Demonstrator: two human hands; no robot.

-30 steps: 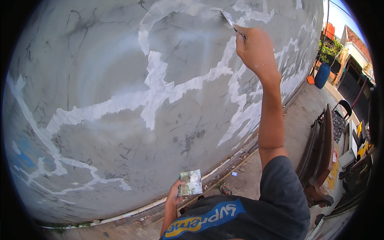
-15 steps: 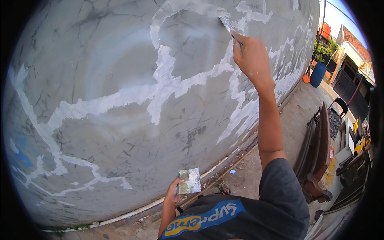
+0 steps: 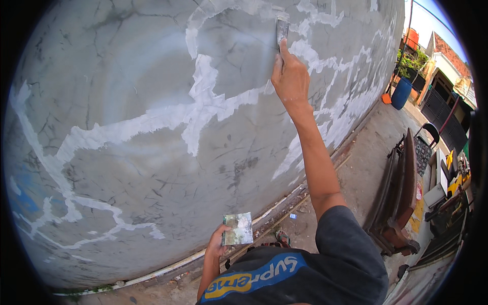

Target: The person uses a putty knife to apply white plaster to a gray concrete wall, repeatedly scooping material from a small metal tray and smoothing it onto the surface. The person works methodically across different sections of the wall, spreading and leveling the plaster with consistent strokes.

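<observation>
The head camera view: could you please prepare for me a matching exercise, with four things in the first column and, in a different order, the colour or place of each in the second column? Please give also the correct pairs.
Column one:
1. Scraper
2. Square plate
3. Barrel
4. Bench

Column two:
A. Dark brown
B. Held in the left hand
C. Blue
D. Held in the right hand, up by the grey wall

Right pairs: 1-D, 2-B, 3-C, 4-A
</observation>
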